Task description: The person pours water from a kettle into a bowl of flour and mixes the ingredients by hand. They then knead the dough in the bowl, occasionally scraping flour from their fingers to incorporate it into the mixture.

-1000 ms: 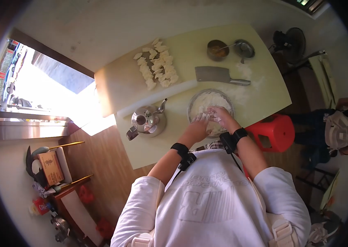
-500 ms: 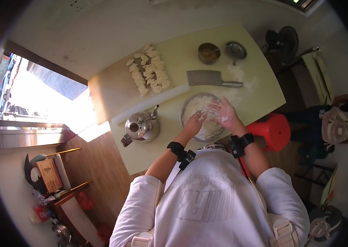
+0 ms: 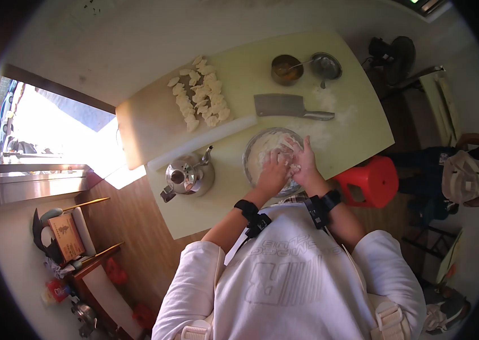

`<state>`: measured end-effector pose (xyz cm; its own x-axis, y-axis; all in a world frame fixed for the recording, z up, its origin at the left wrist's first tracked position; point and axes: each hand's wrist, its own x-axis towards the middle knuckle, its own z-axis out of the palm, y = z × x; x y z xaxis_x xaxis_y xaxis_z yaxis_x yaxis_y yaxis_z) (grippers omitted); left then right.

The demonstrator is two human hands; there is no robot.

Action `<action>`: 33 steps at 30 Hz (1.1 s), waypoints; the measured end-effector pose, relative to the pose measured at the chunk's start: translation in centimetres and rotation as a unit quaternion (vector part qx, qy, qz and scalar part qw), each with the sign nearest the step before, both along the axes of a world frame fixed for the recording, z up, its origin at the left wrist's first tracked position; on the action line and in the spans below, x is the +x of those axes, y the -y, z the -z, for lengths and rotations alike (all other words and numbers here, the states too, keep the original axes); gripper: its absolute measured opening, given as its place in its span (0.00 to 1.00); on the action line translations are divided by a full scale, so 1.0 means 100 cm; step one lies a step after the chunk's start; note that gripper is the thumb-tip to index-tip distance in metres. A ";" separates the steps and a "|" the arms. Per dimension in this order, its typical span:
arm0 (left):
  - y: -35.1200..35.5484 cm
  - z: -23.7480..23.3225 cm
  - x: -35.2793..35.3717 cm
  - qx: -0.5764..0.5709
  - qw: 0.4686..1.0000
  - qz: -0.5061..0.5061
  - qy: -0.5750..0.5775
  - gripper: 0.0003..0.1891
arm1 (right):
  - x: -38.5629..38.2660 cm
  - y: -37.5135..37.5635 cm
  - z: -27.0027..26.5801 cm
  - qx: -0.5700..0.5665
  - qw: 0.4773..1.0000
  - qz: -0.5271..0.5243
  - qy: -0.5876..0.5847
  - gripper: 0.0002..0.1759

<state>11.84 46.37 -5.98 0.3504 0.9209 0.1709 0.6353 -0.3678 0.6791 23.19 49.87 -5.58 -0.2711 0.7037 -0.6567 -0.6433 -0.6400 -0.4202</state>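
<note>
A metal bowl (image 3: 247,160) holding white flour (image 3: 265,148) stands at the table's front edge. Over it, my left hand (image 3: 274,171) has its fingers bent and close together, against the palm side of my right hand; what they hold, if anything, is hidden. My right hand (image 3: 306,163) is open above the bowl's right part, fingers stretched out and whitened with flour or dough. Behind the bowl lies a cleaver (image 3: 280,106), its handle pointing right. A shiny kettle (image 3: 189,177) stands to the left of the bowl.
Several pale dough pieces (image 3: 211,93) lie on the board at the back left. A long white bar (image 3: 202,140) rests in front of them. At the back are a small pot (image 3: 286,71) and a dark dish (image 3: 326,66). A red stool (image 3: 380,180) stands at right.
My left hand has come up and right, its fingers now against my right hand. My right hand has turned more upright and moved slightly left. The view has shifted slightly.
</note>
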 end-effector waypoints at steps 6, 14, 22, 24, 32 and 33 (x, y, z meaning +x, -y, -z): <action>-0.009 0.002 -0.008 0.019 0.998 0.054 -0.005 0.11 | -0.002 0.001 -0.001 0.010 0.999 -0.032 -0.003 0.40; -0.015 0.031 -0.005 -0.131 0.982 -0.060 0.121 0.12 | -0.010 0.001 -0.009 -0.024 1.000 0.007 0.010 0.41; -0.015 0.038 -0.025 -0.442 0.752 -0.218 0.437 0.16 | 0.010 0.002 -0.026 -0.004 0.998 0.022 -0.060 0.39; -0.014 0.029 -0.028 -0.485 0.642 -0.204 0.557 0.18 | 0.011 0.005 -0.030 0.020 0.992 -0.001 -0.121 0.39; -0.016 0.033 -0.033 -0.472 0.711 -0.037 0.520 0.15 | 0.012 0.013 -0.028 0.015 0.988 -0.067 -0.141 0.41; -0.016 0.017 -0.033 -0.525 0.608 -0.087 0.589 0.15 | 0.013 0.013 -0.031 0.015 0.990 -0.085 -0.111 0.41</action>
<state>8.52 48.01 -7.69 0.4367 0.7446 -0.5048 -0.5523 0.6649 0.5029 24.53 48.54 -2.52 -0.5229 0.6539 -0.5468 -0.6066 -0.7361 -0.3002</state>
